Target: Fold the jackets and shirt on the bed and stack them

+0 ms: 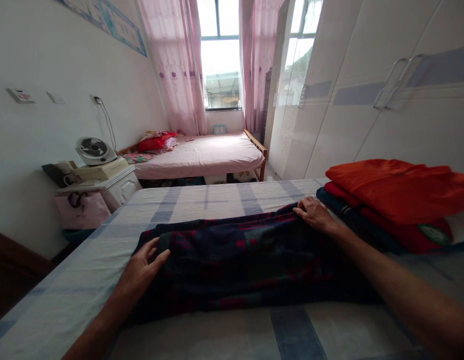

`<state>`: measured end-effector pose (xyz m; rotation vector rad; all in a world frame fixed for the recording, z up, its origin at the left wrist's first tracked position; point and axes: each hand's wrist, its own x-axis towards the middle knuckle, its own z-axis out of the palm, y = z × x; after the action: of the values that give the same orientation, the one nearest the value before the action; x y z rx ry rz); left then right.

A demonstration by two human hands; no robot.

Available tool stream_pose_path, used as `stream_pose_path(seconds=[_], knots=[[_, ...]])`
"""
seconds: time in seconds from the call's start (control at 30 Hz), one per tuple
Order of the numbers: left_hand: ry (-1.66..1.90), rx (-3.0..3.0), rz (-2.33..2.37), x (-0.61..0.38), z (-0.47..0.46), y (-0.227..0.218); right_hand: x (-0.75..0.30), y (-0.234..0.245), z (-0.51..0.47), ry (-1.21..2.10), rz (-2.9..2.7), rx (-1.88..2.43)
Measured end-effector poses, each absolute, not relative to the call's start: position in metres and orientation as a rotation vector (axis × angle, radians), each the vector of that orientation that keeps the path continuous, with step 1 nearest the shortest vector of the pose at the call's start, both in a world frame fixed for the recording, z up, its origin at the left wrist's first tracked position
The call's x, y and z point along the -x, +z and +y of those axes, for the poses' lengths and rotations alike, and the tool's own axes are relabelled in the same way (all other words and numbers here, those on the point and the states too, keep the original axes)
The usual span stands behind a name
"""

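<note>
A dark patterned garment [232, 255] with red and green patches lies in a long folded strip across the bed in front of me. My left hand [144, 265] rests at its left end, thumb and fingers apart on the cloth. At the far right corner, my right hand [315, 214] has its thumb and fingers closed on the garment's edge. The kind of garment cannot be made out. To the right of my right hand is a stack of folded clothes [367, 215], topped by an orange garment [397, 185].
The bed [202, 200] has a white and blue checked sheet. Beyond it stands a second bed [205, 155] with a pink sheet and a red cloth pile [157, 142]. A fan [95, 149] sits on the bedside cabinet [121, 187] at left. White wardrobes [367, 125] line the right.
</note>
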<state>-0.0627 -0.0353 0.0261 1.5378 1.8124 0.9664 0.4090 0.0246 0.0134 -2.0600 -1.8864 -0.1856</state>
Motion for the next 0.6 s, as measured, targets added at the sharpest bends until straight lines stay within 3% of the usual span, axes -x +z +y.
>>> stream_pose_path(seconds=[0.1, 0.23, 0.4, 0.6], knots=[[1.051, -2.065, 2.081, 0.059, -0.039, 0.027, -0.379, 0.02, 0.01, -0.389, -1.909, 1.829], [0.79, -2.65, 1.68, 0.04, -0.049, 0.01, -0.35, -0.003, -0.009, -0.301, -2.209, 1.59], [0.446, -2.575, 1.64, 0.033, -0.048, -0.025, -0.355, -0.05, -0.008, -0.135, -2.246, 1.802], [0.557, -2.573, 1.628, 0.042, -0.045, -0.034, -0.375, -0.019, -0.032, -0.166, -2.072, 1.787]])
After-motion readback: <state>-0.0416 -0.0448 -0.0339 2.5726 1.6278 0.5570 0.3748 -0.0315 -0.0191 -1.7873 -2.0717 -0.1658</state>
